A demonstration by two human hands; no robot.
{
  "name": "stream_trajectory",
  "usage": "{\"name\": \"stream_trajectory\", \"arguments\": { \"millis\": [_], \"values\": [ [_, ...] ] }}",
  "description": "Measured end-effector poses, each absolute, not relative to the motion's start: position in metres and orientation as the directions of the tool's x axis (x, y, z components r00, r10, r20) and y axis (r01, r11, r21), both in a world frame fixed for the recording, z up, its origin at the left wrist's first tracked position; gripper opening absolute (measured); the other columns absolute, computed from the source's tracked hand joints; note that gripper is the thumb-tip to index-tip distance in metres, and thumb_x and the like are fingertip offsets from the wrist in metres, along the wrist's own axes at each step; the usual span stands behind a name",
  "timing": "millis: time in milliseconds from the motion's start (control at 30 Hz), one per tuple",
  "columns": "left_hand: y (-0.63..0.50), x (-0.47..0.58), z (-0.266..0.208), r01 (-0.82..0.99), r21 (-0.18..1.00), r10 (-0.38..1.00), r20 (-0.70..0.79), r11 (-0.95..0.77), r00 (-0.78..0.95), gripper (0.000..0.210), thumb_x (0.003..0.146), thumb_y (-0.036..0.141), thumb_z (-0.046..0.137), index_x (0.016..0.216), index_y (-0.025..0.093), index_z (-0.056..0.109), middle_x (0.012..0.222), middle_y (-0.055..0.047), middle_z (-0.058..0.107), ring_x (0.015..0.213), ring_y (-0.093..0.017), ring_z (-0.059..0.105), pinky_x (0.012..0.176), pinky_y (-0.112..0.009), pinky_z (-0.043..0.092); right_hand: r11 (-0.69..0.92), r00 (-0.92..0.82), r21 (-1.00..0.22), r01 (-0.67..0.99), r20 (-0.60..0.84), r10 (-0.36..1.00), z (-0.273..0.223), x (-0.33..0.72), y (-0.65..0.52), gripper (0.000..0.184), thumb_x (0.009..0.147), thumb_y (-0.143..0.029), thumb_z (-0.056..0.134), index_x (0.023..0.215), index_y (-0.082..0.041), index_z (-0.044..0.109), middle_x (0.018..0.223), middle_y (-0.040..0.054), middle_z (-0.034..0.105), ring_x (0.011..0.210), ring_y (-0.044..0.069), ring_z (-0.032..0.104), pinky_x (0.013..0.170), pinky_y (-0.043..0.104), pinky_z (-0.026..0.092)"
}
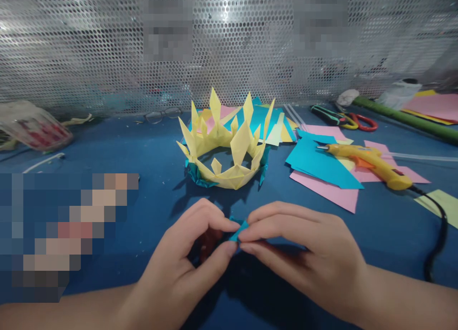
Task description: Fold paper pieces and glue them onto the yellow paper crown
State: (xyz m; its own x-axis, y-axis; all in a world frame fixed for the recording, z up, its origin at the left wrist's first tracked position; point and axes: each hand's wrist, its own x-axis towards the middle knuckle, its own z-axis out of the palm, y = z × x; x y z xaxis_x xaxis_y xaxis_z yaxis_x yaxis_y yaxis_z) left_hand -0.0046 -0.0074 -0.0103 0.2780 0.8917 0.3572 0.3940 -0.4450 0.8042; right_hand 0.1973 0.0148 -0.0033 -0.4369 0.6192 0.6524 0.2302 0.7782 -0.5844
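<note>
Between my fingertips is a small folded piece of blue paper (237, 231), mostly covered by the fingers. My left hand (189, 253) pinches its left side with thumb and forefinger. My right hand (304, 246) grips the same piece from the right, its fingers pressed together. Just beyond both hands a pale yellow folded-paper crown (234, 177) stands upright on the blue table (118, 163). Pointed diamond shapes rise around its band. Darker blue folded paper (200, 175) lies along the crown's lower left outside, with more blue at its right.
A yellow glue gun (372, 160) with a black cord lies at right on blue sheets (318, 160) and pink sheets. Scissors (363, 122), a cutter (325, 115), a green stick (404, 115) and eyeglasses (162, 114) are farther back. A plastic tub (34, 124) lies left; perforated metal mesh (229, 48) stands behind.
</note>
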Motion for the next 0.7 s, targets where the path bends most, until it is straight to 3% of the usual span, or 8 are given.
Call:
{"name": "stream_trajectory", "arguments": {
  "millis": [267,500,700],
  "values": [
    [-0.0063,-0.0045,-0.0128,0.344,0.856,0.908,0.286,-0.386,0.307,0.018,0.091,0.013,0.059,0.091,0.031,0.063,0.081,0.007,0.056,0.071,-0.01,0.056,0.063,-0.018,0.047,0.69,-0.451,-0.686,0.23,0.553,0.701,-0.0042,0.1949,0.015,0.007,0.083,-0.005,0.069,0.083,-0.011,0.074,0.081,0.0037,0.074,0.074,0.007,0.07,0.073,0.009,0.053],
    [-0.0072,-0.0048,-0.0133,0.394,0.84,0.927,0.347,-0.374,0.141,0.025,0.081,0.009,0.069,0.085,0.032,0.063,0.083,0.01,0.06,0.074,-0.007,0.058,0.069,-0.013,0.047,0.702,-0.42,-0.679,0.214,0.584,0.694,-0.0015,0.197,0.0149,0.008,0.083,-0.005,0.072,0.082,-0.012,0.073,0.081,0.002,0.074,0.077,0.005,0.07,0.077,0.005,0.051],
    [-0.0069,-0.0068,-0.0089,0.369,0.842,0.919,0.368,-0.395,0.143,0.022,0.079,0.009,0.074,0.076,0.03,0.071,0.078,0.007,0.062,0.07,-0.009,0.06,0.064,-0.016,0.047,0.714,-0.388,-0.668,0.207,0.614,0.687,-0.001,0.1965,0.0144,0.01,0.084,-0.005,0.072,0.084,-0.015,0.073,0.08,-0.0002,0.075,0.075,0.005,0.07,0.076,0.005,0.052]
  ]
}}
